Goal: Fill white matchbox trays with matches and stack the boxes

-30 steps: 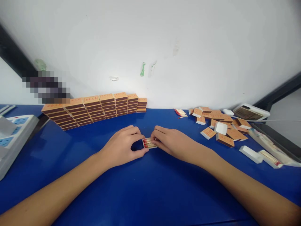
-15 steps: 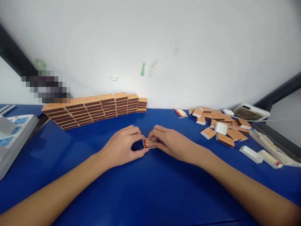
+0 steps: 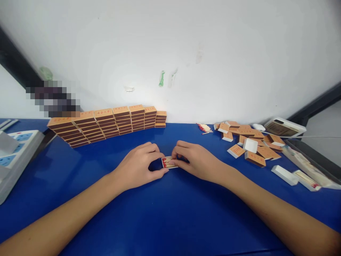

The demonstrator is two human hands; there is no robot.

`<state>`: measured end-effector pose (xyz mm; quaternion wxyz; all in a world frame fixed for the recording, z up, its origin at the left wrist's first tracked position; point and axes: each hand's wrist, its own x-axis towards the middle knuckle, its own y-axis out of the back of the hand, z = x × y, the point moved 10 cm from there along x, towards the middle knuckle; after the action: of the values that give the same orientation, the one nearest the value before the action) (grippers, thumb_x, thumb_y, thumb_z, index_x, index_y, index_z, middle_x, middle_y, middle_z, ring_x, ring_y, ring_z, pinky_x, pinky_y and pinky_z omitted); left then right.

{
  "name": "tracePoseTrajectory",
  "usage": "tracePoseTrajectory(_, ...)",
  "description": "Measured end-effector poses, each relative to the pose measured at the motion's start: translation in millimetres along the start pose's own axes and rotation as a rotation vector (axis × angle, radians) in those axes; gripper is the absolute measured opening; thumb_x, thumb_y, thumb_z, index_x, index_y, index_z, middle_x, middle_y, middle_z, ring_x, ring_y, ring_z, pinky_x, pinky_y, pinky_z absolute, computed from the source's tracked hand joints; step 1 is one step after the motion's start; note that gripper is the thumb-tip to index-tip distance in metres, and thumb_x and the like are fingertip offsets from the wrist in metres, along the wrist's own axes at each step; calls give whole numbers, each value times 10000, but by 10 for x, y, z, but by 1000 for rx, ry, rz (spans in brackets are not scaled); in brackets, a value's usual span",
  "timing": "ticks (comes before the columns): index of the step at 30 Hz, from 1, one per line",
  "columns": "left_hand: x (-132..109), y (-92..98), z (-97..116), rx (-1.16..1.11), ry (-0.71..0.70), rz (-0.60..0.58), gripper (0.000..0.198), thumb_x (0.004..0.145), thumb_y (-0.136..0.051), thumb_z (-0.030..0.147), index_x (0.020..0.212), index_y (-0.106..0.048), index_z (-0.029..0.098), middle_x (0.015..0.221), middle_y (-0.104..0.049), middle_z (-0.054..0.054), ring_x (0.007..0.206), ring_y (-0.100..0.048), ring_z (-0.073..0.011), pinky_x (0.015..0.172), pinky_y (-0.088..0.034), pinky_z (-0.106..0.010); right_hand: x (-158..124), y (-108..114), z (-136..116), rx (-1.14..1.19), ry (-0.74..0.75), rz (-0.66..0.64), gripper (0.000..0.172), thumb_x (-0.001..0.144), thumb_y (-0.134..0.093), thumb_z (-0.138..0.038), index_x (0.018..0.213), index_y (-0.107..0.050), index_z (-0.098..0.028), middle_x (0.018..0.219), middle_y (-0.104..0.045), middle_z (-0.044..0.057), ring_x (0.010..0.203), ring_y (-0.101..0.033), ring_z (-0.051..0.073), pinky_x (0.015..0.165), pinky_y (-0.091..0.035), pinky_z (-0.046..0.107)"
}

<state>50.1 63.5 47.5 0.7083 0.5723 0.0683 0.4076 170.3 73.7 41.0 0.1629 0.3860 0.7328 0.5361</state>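
A small white matchbox tray filled with red-tipped matches lies on the blue table between my hands. My left hand grips its left end, with thumb and forefinger at opposite sides. My right hand bends over the right part of the tray, its thumb and fingertips on the matches. The right end of the tray is partly hidden under those fingers.
Stacked matchboxes line the wall at the back left. Loose matches lie at the back. Scattered matchboxes, a phone and a match-filled tray are at right. A power strip sits far left.
My right hand has shifted slightly to the right over the tray, and the matches under its fingers lie flatter. My left hand has stayed in place.
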Motion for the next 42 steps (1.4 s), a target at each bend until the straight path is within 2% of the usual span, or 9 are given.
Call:
tracePoseTrajectory(3,5,-5,6,-2,0,1,279,949,-748,397,1135,-782,191,1018,-707,-61,926,-654,-220,792,-560,-374,1,92,75,65,15,-7,167,1051,-616,-340,993,-707,-212,968,-648,40,732,-581,142,672,-441,288)
tracePoseTrajectory(5,3,-4,8,-5,1,1,273,952,-746,397,1130,-785,194,1017,-710,-59,923,-656,-218,787,-556,-369,-2,264,276,108,-13,55,226,1041,-621,-408,966,-722,-220,917,-670,41,744,-600,157,687,-460,294)
tracePoseTrajectory(8,-3,-6,2,-7,5,-10,296,962,-736,410,1151,-784,188,1031,-713,-66,924,-657,-218,772,-552,-363,-74,618,851,19,-154,194,245,1003,-635,-436,930,-721,-219,866,-701,51,744,-618,183,698,-467,315)
tracePoseTrajectory(12,-3,-17,-11,-12,9,-28,314,969,-723,425,1169,-784,191,1042,-712,-70,930,-656,-219,759,-553,-362,-290,803,1709,-166,-407,109,218,932,-666,-431,892,-717,-223,865,-734,67,750,-637,212,690,-456,334)
tracePoseTrajectory(15,4,-10,-7,-13,6,-18,305,964,-727,422,1165,-786,201,1039,-714,-69,928,-660,-220,760,-557,-361,-424,845,2036,-232,-488,69,206,933,-617,-399,907,-720,-223,846,-735,69,738,-625,216,669,-444,338)
tracePoseTrajectory(18,7,1,-1,-10,2,-8,295,960,-731,420,1146,-791,200,1036,-717,-72,928,-665,-224,750,-558,-355,-457,841,2112,-252,-507,59,192,938,-578,-352,936,-718,-220,877,-740,73,756,-629,219,678,-446,339)
tracePoseTrajectory(23,-1,1,-8,-9,5,-12,301,961,-732,415,1150,-792,189,1038,-716,-74,930,-666,-225,762,-562,-361,-417,813,2072,-295,-506,35,167,949,-540,-260,891,-690,-218,900,-742,74,782,-640,219,729,-429,343)
tracePoseTrajectory(31,0,4,-9,-11,9,-12,298,963,-728,418,1151,-792,195,1038,-719,-75,927,-664,-220,763,-559,-355,-419,836,2056,-341,-490,41,176,935,-504,-224,859,-662,-213,895,-714,81,762,-608,214,711,-411,342)
tracePoseTrajectory(42,8,-7,-12,-5,10,-21,299,965,-726,425,1161,-788,207,1041,-719,-70,922,-667,-218,768,-553,-357,-363,710,2025,-297,-360,16,245,1018,-430,-370,898,-582,-218,971,-672,122,847,-603,249,771,-439,367)
